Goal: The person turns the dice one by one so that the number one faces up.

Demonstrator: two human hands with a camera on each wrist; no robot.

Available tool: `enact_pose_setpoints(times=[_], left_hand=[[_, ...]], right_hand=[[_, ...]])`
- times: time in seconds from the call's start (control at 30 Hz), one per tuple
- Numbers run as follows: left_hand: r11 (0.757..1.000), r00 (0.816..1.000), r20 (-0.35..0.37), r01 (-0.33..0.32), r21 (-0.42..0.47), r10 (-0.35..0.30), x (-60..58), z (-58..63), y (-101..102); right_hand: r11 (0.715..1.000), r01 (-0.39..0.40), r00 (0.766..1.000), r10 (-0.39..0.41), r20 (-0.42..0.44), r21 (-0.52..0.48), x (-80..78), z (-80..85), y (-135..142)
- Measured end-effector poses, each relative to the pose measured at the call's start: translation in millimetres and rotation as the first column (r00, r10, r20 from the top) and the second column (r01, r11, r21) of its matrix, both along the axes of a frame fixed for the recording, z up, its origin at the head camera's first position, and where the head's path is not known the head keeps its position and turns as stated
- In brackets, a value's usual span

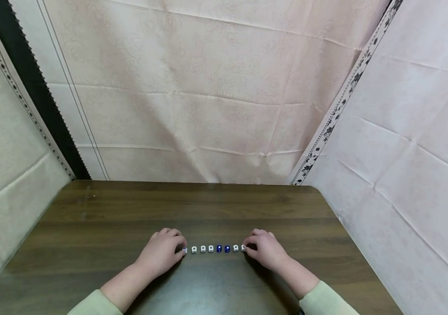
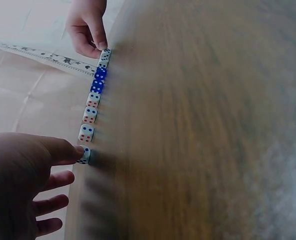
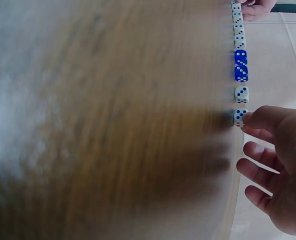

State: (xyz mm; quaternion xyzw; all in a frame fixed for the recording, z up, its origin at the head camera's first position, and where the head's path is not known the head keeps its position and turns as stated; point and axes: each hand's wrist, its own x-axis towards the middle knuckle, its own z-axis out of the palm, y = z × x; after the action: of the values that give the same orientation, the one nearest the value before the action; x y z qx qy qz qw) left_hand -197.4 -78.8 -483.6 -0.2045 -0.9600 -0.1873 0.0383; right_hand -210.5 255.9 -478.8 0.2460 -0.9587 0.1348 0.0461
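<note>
Several small dice stand in one straight row across the wooden table. At the row's left end, my left hand (image 1: 162,251) pinches a white die (image 2: 86,156) between thumb and finger. The right-end white die (image 3: 239,116) is pinched by my right hand (image 1: 266,249) in the same way. Between them sit more white dice (image 1: 202,249) and two blue dice with white pips, one blue die (image 1: 218,248) beside another blue die (image 1: 227,249). Small gaps separate the dice in the head view. The other fingers of each hand spread loosely behind the row.
The brown table (image 1: 192,205) has rounded far corners. Pale cloth (image 1: 208,96) hangs behind it, and more cloth (image 1: 413,153) covers the right side. A dark strip (image 1: 43,96) runs down at the left. Light green sleeves (image 1: 97,304) cover the forearms.
</note>
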Motion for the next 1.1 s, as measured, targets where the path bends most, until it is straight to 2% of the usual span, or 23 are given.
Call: enact_pose_setpoints(times=[1.1], left_hand=[[1.0,1.0,-0.02,-0.009,-0.013,0.008,2.8,2.3,3.7]], right_hand=[[1.0,-0.006,1.0,0.006,-0.027,-0.005,1.6,0.6,-0.7]])
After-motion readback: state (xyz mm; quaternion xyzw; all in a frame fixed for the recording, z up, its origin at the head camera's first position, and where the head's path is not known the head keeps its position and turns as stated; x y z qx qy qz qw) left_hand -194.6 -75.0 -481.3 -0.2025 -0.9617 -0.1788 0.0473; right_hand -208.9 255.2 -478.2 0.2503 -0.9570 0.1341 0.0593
